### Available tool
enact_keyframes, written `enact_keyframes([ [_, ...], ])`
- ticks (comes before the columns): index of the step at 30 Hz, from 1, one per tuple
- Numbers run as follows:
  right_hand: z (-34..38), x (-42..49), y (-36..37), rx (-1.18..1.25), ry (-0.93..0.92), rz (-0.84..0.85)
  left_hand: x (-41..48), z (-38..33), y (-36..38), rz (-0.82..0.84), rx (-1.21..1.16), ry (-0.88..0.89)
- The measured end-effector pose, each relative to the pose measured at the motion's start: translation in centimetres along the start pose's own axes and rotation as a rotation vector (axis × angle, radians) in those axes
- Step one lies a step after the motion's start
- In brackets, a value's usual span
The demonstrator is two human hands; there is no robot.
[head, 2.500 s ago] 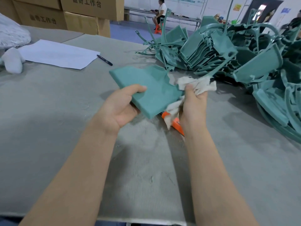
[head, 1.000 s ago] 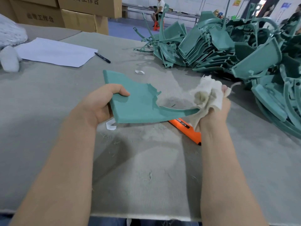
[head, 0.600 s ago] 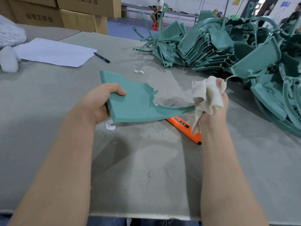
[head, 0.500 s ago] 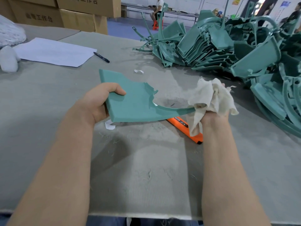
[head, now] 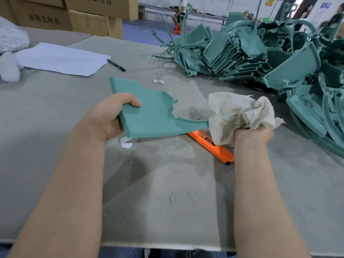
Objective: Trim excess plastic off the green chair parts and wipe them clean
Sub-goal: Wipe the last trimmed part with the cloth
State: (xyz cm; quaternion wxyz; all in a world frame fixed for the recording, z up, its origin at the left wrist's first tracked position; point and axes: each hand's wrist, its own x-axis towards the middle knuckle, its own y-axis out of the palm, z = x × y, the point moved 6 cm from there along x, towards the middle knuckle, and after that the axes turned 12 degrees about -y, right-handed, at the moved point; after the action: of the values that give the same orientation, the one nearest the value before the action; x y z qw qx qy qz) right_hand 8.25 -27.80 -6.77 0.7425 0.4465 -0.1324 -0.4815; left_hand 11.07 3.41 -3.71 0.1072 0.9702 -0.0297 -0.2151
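Green chair part (head: 149, 116) held just above the desk (head: 167, 202), roughly level, flat face up. L hand (head: 109, 116) grips its near-left edge, thumb on top, fingers underneath. R hand (head: 253, 135) is clenched round a bunched off-white rag (head: 240, 110), which touches the tip of the part's thin curved arm. Orange cutter (head: 216, 146) lies on the desk below that arm, in neither hand, so trimming on this piece looks done (judgement only; the jagged inner edge by the notch can't be checked for flash at this res.). Step in hand: wipe. Top face looks matte and even w/ no obvious dust, but can't tell how much has been wiped. Fine shavings (head: 121, 155) and a pale scrap (head: 126, 144) on the desk near the part fit w/ cutting done here. Remaining: big pile of green parts (head: 260, 53) at far right of desk, well apart from both hands. Can't tell which are trimmed or cleaned, and no separate finished stack is visible. Est. progress: one piece near completion, bulk of batch prob. outstanding. Paper sheet (head: 61, 58) and pen (head: 116, 65) far left, not in use.
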Motion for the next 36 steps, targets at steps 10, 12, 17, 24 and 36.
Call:
enact_keyframes([
  [10, 0.5, -3.6, 3.1, -0.208, -0.046, 0.38, 0.0, 0.0, 0.1, 0.02, -0.038, -0.007],
  [12, 0.8, -3.4, 3.7, -0.347, -0.174, 0.443, 0.1, -0.1, -0.1, 0.015, -0.045, -0.003],
  [17, 0.7, -2.9, 3.9, -0.443, -0.226, 0.459, 0.0, -0.1, -0.2, 0.011, -0.038, 0.001],
  [24, 0.3, -4.2, 5.0, -0.136, -0.047, 0.568, -0.2, -0.2, 0.1, 0.005, -0.087, 0.014],
  [36, 0.1, -2.0, 3.7, -0.36, -0.117, 0.398, -0.5, 0.3, 1.4, 0.047, 0.003, -0.036],
])
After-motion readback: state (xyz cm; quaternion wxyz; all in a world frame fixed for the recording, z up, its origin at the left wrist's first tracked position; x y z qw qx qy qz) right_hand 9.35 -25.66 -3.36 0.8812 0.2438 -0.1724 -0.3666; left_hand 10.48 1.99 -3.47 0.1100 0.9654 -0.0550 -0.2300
